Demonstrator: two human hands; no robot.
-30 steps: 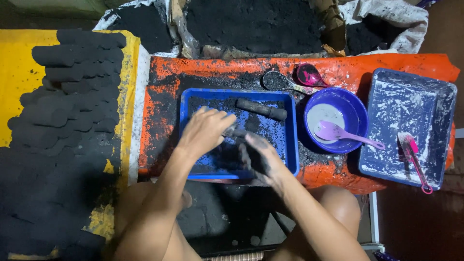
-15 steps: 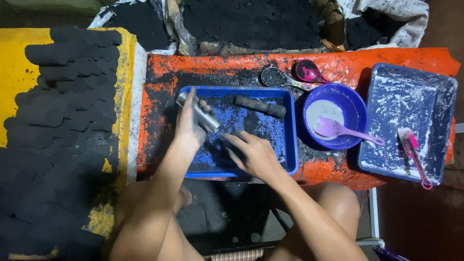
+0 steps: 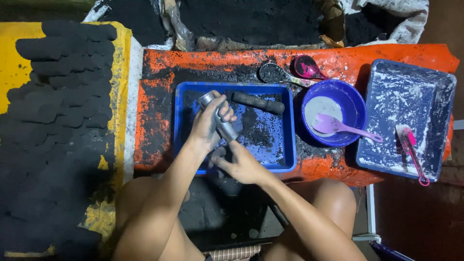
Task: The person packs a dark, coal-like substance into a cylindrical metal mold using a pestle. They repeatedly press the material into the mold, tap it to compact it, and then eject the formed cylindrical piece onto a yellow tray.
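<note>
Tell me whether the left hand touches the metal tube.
Touching: the head view shows the left hand wrapped around the metal tube, fingers closed over it.

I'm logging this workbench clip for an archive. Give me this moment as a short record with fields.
left hand: grips a grey metal tube, tilted
right hand: under the tube's lower end, touching it
blue tray: holds black powder and a black cylinder
blue bowl: white paste, lilac spoon
left surface: rows of black briquettes
</note>
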